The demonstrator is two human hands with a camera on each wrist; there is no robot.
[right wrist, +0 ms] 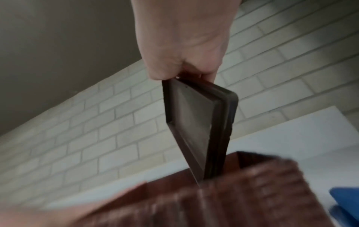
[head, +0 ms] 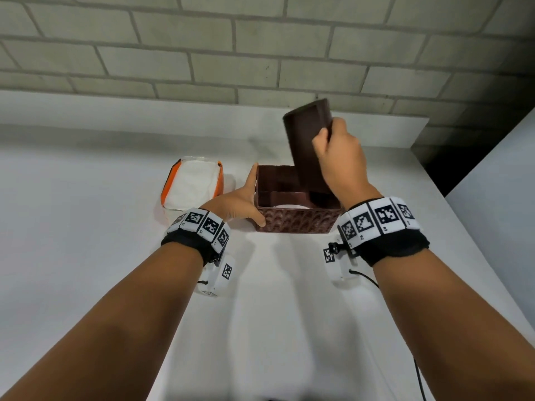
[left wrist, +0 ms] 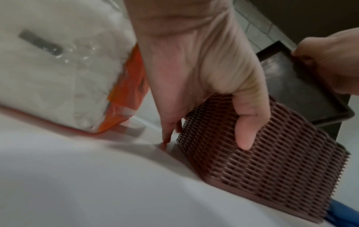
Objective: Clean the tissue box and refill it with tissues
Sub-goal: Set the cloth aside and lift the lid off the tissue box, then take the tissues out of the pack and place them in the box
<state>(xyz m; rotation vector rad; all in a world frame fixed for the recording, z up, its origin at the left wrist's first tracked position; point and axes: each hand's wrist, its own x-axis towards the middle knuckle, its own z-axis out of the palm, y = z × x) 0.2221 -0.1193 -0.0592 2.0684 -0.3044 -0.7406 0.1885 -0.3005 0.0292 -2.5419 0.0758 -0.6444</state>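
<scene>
A brown woven tissue box point(head: 292, 221) point(left wrist: 272, 161) point(right wrist: 223, 199) stands open on the white counter. My left hand point(head: 240, 202) point(left wrist: 198, 76) holds its left side, thumb across the front wall and fingers along the side wall. My right hand point(head: 340, 157) point(right wrist: 184, 46) pinches the dark brown lid point(head: 308, 146) point(left wrist: 303, 86) point(right wrist: 196, 122) and holds it tilted on edge, its lower end inside the box. A little white shows at the box's bottom. To the left lies a tissue pack point(head: 192, 185) point(left wrist: 64, 64) in clear and orange wrap.
The white counter point(head: 260, 299) runs back to a low ledge under a brick wall point(head: 260, 47). A dark gap point(head: 451, 157) opens at the right past the counter's edge. Something blue point(left wrist: 342, 213) point(right wrist: 345, 199) lies near the box's right side.
</scene>
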